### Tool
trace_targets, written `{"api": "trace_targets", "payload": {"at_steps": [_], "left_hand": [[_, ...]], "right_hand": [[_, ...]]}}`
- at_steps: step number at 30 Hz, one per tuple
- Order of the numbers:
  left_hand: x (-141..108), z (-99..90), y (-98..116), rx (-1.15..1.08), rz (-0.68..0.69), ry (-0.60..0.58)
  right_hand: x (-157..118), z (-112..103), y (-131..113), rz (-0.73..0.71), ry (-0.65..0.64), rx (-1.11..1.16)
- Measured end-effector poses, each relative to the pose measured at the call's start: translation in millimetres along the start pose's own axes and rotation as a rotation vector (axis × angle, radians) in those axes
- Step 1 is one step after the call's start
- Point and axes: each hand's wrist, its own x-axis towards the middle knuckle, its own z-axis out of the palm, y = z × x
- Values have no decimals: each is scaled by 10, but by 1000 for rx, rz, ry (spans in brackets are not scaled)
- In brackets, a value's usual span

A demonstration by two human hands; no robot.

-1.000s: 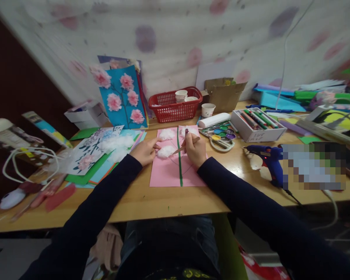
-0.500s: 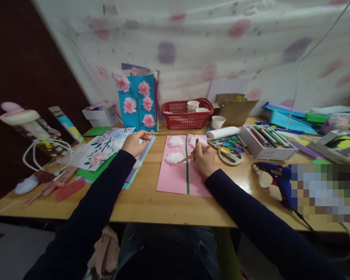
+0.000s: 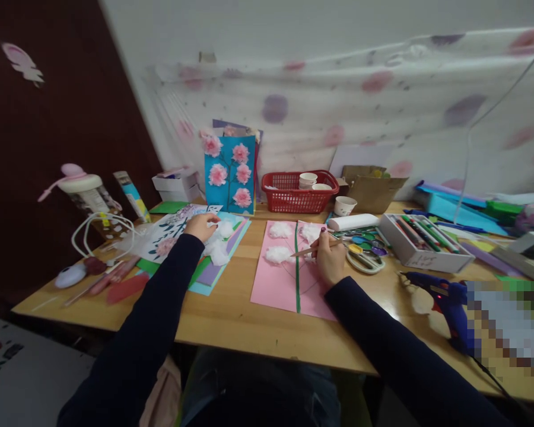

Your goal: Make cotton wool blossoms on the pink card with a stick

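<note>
My right hand is closed around a thin brown pointed stick; whether it is a pencil or a brush I cannot tell. Its tip is over a pink sheet, beside a white cotton tuft. A green stripe runs down the sheet, with thin drawn lines and more tufts on both sides. Over the coloured papers at left, my left hand has its fingers bent but apart, nothing visible in them. Loose cotton lies beside it on those papers.
Behind stand a blue flower picture and a red basket with paper cups. To the right are scissors, a box of markers and a blue glue gun with a cord. A bottle stands at left.
The view has shifted, so the table sits lower and further right. My left hand has drawn back slightly across the papers, uncovering the cotton. My right hand still holds the stick over the pink sheet.
</note>
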Motion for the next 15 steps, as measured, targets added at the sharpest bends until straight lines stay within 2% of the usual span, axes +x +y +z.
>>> {"api": "trace_targets", "payload": {"at_steps": [7, 9, 11, 13, 15], "left_hand": [[57, 176, 115, 145, 52, -48], [59, 216, 138, 151, 48, -48], [45, 252, 148, 140, 44, -33], [23, 281, 148, 123, 51, -16], [6, 299, 146, 103, 54, -7]], "right_hand": [[-19, -10, 23, 6, 27, 58], [11, -4, -76, -25, 48, 116], [18, -44, -258, -119, 52, 204], [-86, -198, -472, -267, 13, 272], [-377, -527, -625, -355, -29, 284]]}}
